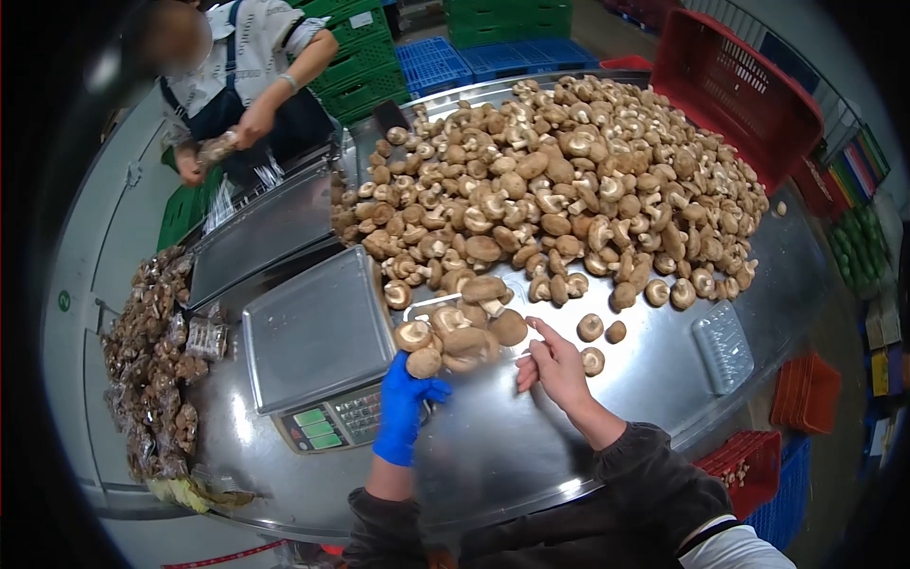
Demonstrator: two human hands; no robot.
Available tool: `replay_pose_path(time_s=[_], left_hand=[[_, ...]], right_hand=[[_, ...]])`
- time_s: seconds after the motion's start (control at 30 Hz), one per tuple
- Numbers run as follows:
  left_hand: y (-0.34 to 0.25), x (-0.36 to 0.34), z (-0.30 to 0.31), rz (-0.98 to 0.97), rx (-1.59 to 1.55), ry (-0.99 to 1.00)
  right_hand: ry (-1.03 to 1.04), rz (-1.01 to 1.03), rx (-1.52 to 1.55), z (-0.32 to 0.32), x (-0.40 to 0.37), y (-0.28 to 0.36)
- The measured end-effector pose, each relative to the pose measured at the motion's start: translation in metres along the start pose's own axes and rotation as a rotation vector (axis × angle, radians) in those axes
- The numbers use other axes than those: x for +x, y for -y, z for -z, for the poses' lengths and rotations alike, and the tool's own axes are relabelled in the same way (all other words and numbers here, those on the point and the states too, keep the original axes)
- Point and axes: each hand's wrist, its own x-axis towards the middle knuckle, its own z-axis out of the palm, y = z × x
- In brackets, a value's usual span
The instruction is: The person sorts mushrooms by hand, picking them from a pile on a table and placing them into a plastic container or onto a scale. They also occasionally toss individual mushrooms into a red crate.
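My left hand (pixel 406 403), in a blue glove, grips the near left side of a filled clear tray. Brown mushrooms (pixel 469 343) heap over the tray and hide most of it; a pale rim shows at the far side. One round mushroom (pixel 424 362) rests against the gloved fingertips. Just right of the heap is my bare right hand (pixel 555 365), its index finger stretched out and the other fingers loosely bent, with nothing visible in it. A few loose mushrooms (pixel 591 328) lie to its right. A steel-topped weighing scale (pixel 313 322) stands left of my hands.
A large mushroom pile (pixel 559 180) covers the far table. An empty clear tray (pixel 723 348) lies right, and a red crate (pixel 730 95) tilts behind. Bagged mushrooms (pixel 156 370) crowd the left end. Across the table, a person (pixel 242 85) holds a pack of mushrooms beside a steel machine (pixel 270 228).
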Motion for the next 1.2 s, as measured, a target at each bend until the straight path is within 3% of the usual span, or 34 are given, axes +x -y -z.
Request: replay_pose_path(time_s=[0.17,0.3,0.37,0.4,0.5,0.57,0.73,0.83,0.9,1.0,1.1,1.2], left_hand=[[-0.033,0.001,0.066,-0.065,0.077,-0.162],[-0.041,0.006,0.128,-0.013,0.173,-0.259],[-0.044,0.008,0.153,-0.022,0.206,-0.311],[-0.043,0.01,0.166,-0.008,0.213,-0.323],[-0.04,0.017,0.197,0.035,0.237,-0.337],[-0.039,0.021,0.211,0.046,0.26,-0.356],[-0.038,0.022,0.208,0.089,0.322,-0.448],[-0.035,0.017,0.194,-0.018,0.42,-0.605],[-0.022,0.02,0.203,-0.145,0.622,-0.698],[-0.028,0.015,0.188,-0.095,0.47,-0.68],[-0.026,0.011,0.189,-0.102,0.41,-0.657],[-0.024,0.004,0.192,-0.157,0.355,-0.621]], right_hand=[[0.095,0.074,-0.055,-0.068,0.021,0.017],[0.096,0.156,-0.28,-0.12,0.039,0.006],[-0.034,0.619,-0.598,-0.143,0.058,-0.019],[0.06,0.418,-0.49,-0.151,0.061,-0.023],[0.034,0.548,-0.626,-0.173,0.071,-0.034],[0.074,0.519,-0.631,-0.18,0.074,-0.037],[0.097,0.633,-0.743,-0.177,0.074,-0.03],[0.135,0.705,-0.736,-0.18,0.081,-0.007],[0.213,0.906,-0.747,-0.19,0.092,0.013],[0.214,1.031,-0.762,-0.218,0.11,0.028],[0.404,0.904,-0.907,-0.234,0.129,0.027],[0.307,0.962,-0.736,-0.225,0.123,0.033]])
